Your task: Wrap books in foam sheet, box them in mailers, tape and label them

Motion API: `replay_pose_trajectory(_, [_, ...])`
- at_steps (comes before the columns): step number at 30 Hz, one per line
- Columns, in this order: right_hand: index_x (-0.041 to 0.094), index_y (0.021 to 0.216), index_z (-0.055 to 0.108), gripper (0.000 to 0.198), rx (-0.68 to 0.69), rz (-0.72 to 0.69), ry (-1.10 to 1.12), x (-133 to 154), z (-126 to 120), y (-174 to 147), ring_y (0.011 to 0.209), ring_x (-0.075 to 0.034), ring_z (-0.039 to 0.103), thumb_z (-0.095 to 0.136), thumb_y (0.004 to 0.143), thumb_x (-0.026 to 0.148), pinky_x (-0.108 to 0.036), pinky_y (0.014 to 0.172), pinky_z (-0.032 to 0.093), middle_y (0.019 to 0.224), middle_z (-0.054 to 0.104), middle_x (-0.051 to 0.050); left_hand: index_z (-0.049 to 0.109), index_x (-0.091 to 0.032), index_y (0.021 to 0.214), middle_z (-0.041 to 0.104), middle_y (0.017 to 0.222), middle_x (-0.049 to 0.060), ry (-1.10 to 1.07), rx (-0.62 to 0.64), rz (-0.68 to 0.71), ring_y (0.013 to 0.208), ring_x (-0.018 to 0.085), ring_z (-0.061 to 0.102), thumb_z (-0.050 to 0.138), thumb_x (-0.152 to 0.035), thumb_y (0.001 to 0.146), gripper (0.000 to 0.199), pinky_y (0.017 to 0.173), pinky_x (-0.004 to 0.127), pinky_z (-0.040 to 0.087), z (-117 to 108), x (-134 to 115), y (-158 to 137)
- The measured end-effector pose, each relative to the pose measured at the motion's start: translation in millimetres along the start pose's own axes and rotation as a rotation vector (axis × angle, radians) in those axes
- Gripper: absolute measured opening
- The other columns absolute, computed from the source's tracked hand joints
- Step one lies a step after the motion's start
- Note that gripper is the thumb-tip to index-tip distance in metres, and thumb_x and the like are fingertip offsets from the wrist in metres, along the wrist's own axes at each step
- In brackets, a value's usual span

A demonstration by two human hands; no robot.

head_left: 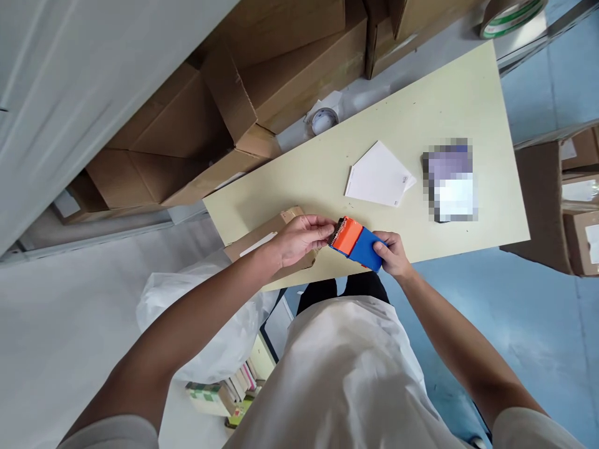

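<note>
Over the near edge of the table, I hold a blue and orange tape dispenser point(360, 242) with a dark toothed edge at its left end. My right hand point(395, 254) is closed around the blue end, thumb on top. The fingers of my left hand point(302, 238) pinch at the toothed end; whether they have a strip of tape between them is too small to tell. Just beneath my left hand lies a cardboard box point(262, 240) with a white label. White cards or sheets point(378, 176) lie on the table beyond the dispenser.
The pale yellow table point(486, 112) also bears a blurred-out item point(452, 181) at right. Open cardboard boxes point(299, 81) line the far side, with a tape roll point(324, 121) nearby. Another roll point(512, 17) sits top right. A plastic bag point(206, 318) and books point(241, 381) are lower left.
</note>
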State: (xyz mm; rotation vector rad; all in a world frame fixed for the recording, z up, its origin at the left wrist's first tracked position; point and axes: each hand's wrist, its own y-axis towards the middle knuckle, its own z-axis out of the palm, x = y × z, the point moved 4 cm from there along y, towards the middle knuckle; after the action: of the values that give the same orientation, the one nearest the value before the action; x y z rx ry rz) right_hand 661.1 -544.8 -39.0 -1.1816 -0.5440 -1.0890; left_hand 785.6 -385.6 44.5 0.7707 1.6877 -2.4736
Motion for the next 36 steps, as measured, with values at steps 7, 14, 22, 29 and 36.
replay_pose_trajectory(7, [0.018, 0.056, 0.049, 0.053, -0.015, -0.021, 0.020, -2, 4, 1, 0.045, -0.007, 0.029, 0.061, 0.071, 0.067, -0.023, 0.042, 0.022, 0.050, 0.035, 0.004, 0.069, -0.015, 0.084, 0.068, 0.085, 0.003, 0.026, -0.023, -0.006, 0.080, 0.013, 0.063, 0.076, -0.035, 0.071, 0.025, 0.081, 0.031, 0.048, -5, 1, -2])
replay_pose_trajectory(14, [0.018, 0.056, 0.048, 0.052, -0.021, -0.044, -0.018, 3, 4, -1, 0.044, -0.007, 0.025, 0.060, 0.073, 0.065, -0.023, 0.042, 0.020, 0.048, 0.032, 0.005, 0.068, -0.012, 0.090, 0.071, 0.088, 0.010, 0.260, -0.102, -0.006, 0.084, 0.022, 0.068, 0.069, -0.054, 0.072, 0.046, 0.082, 0.041, 0.051, -11, -15, -7])
replay_pose_trajectory(22, [0.017, 0.058, 0.049, 0.048, -0.040, -0.019, -0.099, 23, 12, 0, 0.047, -0.007, 0.029, 0.059, 0.077, 0.060, -0.023, 0.044, 0.024, 0.051, 0.035, 0.005, 0.070, -0.015, 0.078, 0.073, 0.075, 0.005, 0.963, -0.227, 0.192, 0.073, 0.018, 0.069, 0.069, -0.032, 0.072, 0.019, 0.071, 0.030, 0.055, -7, -52, -1])
replay_pose_trajectory(29, [0.018, 0.056, 0.049, 0.052, -0.057, 0.216, 0.078, 6, 25, -2, 0.044, -0.007, 0.034, 0.059, 0.074, 0.065, -0.022, 0.041, 0.026, 0.048, 0.042, 0.004, 0.070, -0.017, 0.081, 0.073, 0.073, 0.004, 1.302, -0.120, -0.029, 0.071, 0.018, 0.070, 0.068, -0.036, 0.068, 0.022, 0.065, 0.026, 0.054, -15, -58, 26])
replay_pose_trajectory(36, [0.015, 0.067, 0.067, 0.049, -0.093, 0.538, 0.337, -43, 22, -38, 0.047, -0.012, 0.053, 0.064, 0.071, 0.063, -0.024, 0.046, 0.041, 0.056, 0.065, -0.003, 0.064, -0.019, 0.097, 0.072, 0.071, 0.003, 1.572, -0.153, -0.265, 0.065, 0.019, 0.068, 0.070, -0.041, 0.067, 0.037, 0.063, 0.030, 0.053, -33, -68, 51])
